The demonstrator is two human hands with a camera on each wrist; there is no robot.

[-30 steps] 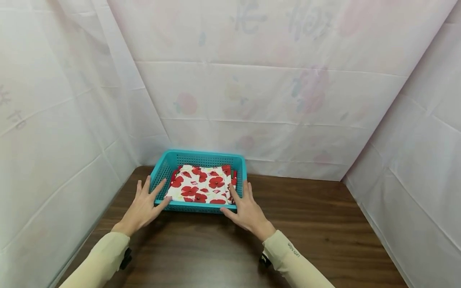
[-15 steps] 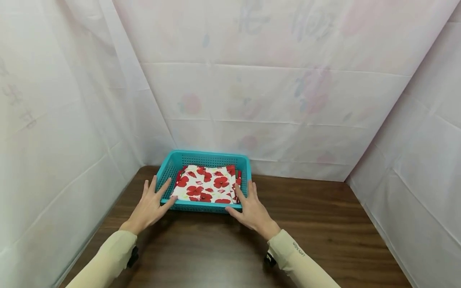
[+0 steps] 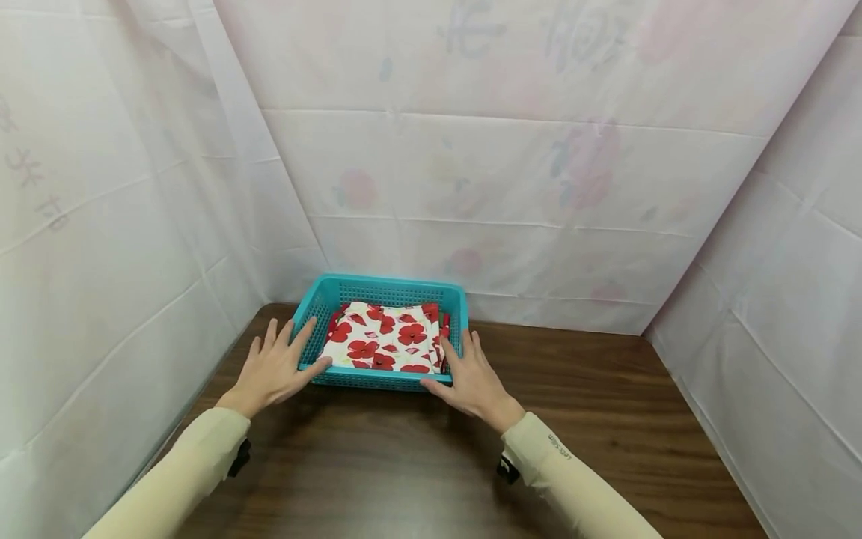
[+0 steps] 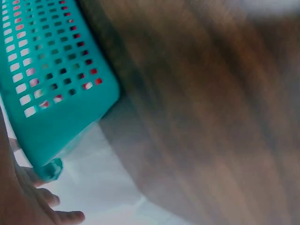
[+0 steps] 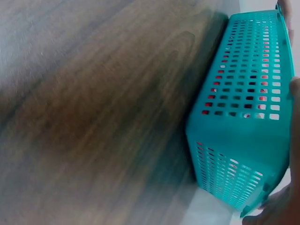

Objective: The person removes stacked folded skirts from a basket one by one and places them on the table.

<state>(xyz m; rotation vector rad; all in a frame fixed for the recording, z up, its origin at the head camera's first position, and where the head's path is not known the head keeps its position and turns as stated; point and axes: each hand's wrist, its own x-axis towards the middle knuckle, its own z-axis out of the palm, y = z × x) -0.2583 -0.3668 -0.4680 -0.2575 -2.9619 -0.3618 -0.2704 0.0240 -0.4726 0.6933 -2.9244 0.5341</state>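
A turquoise plastic basket [image 3: 380, 380] with perforated walls sits at the back left of the wooden table. In it lies a folded white cloth with red poppy flowers [image 3: 384, 338]; darker red and green fabric shows at its edges. My left hand [image 3: 272, 374] is at the front left corner, fingers spread, thumb over the front rim. At the opposite front corner is my right hand [image 3: 474, 385], fingers straight along the right side, thumb at the front rim. In the left wrist view, fingers [image 4: 47, 206] appear beside the basket corner. Exact contact is hard to tell.
A dark brown wooden table [image 3: 377, 464] runs under the basket and the arms. White printed sheeting [image 3: 512, 187] hangs behind the basket and on both sides. Its back rim stands close to the rear sheet. Black straps [image 3: 508, 470] circle the sleeved wrists.
My left hand has shifted slightly left, its fingers more spread. The right hand stays at its corner. The whole scene shifts a little in the head view; the basket keeps its place against the sheeting.
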